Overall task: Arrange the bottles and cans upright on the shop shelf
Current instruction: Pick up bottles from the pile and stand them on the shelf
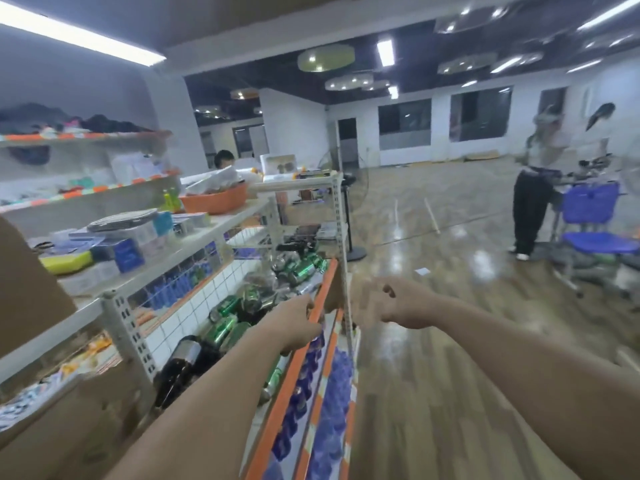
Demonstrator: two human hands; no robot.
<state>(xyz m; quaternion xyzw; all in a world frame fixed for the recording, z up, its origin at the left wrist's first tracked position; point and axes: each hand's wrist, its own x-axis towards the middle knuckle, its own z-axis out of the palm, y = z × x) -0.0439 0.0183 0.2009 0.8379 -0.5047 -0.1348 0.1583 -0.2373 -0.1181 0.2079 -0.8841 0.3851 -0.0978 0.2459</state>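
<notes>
- Cardboard, brown and flat, fills the left edge.
- Pale metal top shelf on slotted posts carries small blue, clear and yellow boxes; further back on it sits a round orange plastic basin with white packets inside.
- One level down, against a white tiled back, shiny green cans lie heaped on their sides, none upright. A dark bottle with a silvery band lies on its side at the near end, touching the cans.
- An orange rim runs along the front of that level.
- The left hand is at this rim, just beside the cans, fingers bent against it; blur hides whether it grips.
- Below the rim, blue packs stand in tight rows.
- The right hand hangs past the corner post, over the floor, curled into a fist with nothing seen in it, apart from the left.
- Glossy wood planks stretch open rightward; a blue chair and a standing person are far off at the right.
</notes>
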